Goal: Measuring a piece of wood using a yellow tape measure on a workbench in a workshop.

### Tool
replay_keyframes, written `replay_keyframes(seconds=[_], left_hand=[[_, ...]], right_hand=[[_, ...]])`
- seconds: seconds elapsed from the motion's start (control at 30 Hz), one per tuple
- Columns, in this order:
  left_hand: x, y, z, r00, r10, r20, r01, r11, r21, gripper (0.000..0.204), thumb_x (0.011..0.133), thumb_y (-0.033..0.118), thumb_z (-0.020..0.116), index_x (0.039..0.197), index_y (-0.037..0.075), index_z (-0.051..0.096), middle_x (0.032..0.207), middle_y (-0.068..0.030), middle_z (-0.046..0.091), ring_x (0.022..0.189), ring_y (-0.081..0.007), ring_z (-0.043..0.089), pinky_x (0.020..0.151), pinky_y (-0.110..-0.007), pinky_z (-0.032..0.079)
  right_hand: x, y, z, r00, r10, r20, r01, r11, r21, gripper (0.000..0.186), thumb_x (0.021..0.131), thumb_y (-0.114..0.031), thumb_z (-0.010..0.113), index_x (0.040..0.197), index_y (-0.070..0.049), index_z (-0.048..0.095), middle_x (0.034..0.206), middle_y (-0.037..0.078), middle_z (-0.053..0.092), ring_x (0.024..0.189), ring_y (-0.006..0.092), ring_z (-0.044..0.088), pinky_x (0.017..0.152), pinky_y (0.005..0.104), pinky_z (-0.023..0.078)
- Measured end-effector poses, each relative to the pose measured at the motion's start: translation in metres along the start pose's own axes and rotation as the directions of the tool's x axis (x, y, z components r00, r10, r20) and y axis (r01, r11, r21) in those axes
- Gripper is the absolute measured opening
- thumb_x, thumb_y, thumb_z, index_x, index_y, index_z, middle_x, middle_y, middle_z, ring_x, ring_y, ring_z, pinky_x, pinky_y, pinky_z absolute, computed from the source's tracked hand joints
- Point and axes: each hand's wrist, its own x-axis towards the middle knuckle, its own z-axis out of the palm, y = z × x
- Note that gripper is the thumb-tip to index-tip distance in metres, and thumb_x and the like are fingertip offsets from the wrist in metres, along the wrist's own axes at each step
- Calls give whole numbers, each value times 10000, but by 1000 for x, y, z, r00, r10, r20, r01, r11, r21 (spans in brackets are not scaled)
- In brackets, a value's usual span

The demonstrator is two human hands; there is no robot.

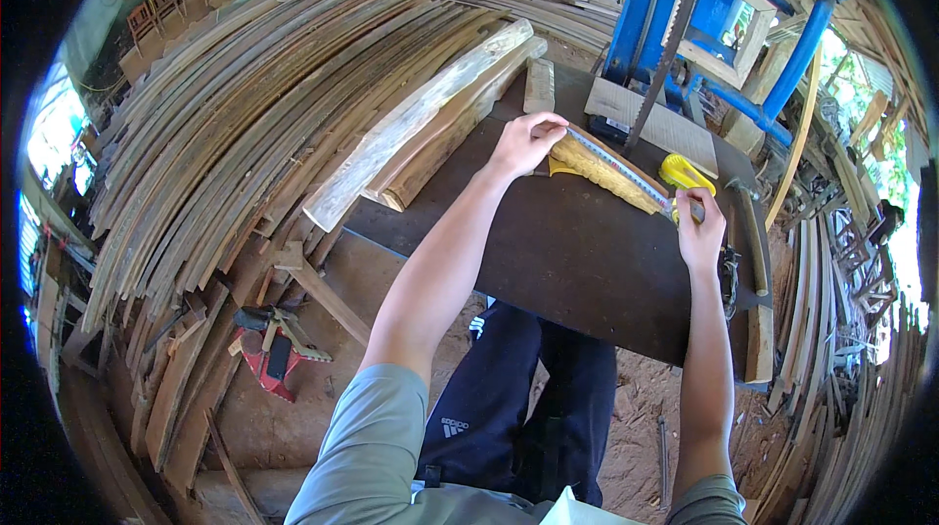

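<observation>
A yellow tape measure is drawn out, its pale blade lying along a short, rough-edged piece of wood. The wood rests on the dark saw table. At the wood's left end, my left hand is closed in a pinch on the tip of the blade. My right hand is closed on the tape measure at the opposite end, near the mouth of its case. The fingers partly hide both ends of the blade.
A toothed bandsaw blade rises just beyond the wood, in front of the blue machine frame. Long stacked boards fill the left side, with thick timbers beside the table. A red object lies on the floor.
</observation>
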Motion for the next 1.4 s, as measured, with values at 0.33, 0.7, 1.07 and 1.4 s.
replay_keyframes(seconds=[0.33, 0.7, 1.07, 1.4], left_hand=[[-8, 0, 2, 994, 105, -1, -105, 992, 70, 255, 989, 185, 722, 1228, 95, 709, 1133, -82, 763, 1039, -185, 735, 911, -342, 578], [-3, 5, 6, 988, 153, -10, -151, 985, 80, 133, 998, 95, 661, 1113, 72, 598, 1031, -134, 738, 945, -250, 735, 863, -375, 570], [-6, 21, 13, 987, 91, -135, -55, 965, 255, 178, 976, 248, 682, 1026, 87, 628, 897, -125, 732, 851, -265, 733, 803, -391, 564], [-7, 19, 17, 988, 116, -104, -96, 978, 187, 167, 1016, 290, 674, 1085, 139, 691, 1091, -99, 738, 872, -243, 730, 826, -390, 571]], right_hand=[[-3, -2, 1, 998, -47, -31, 47, 999, 24, 200, 922, -160, 757, 899, 20, 673, 839, 154, 721, 761, 254, 711, 743, 359, 544], [-1, -3, 0, 997, -41, -62, 41, 999, -3, 202, 922, -157, 763, 901, 21, 672, 840, 142, 719, 760, 222, 704, 736, 337, 539], [0, -8, -3, 996, -71, -53, 72, 997, 9, 193, 912, -145, 770, 902, 15, 662, 856, 132, 720, 775, 223, 700, 750, 336, 538], [1, -1, -3, 999, -31, -43, 31, 999, 14, 211, 915, -165, 773, 896, 17, 667, 845, 137, 721, 779, 230, 706, 750, 338, 538]])
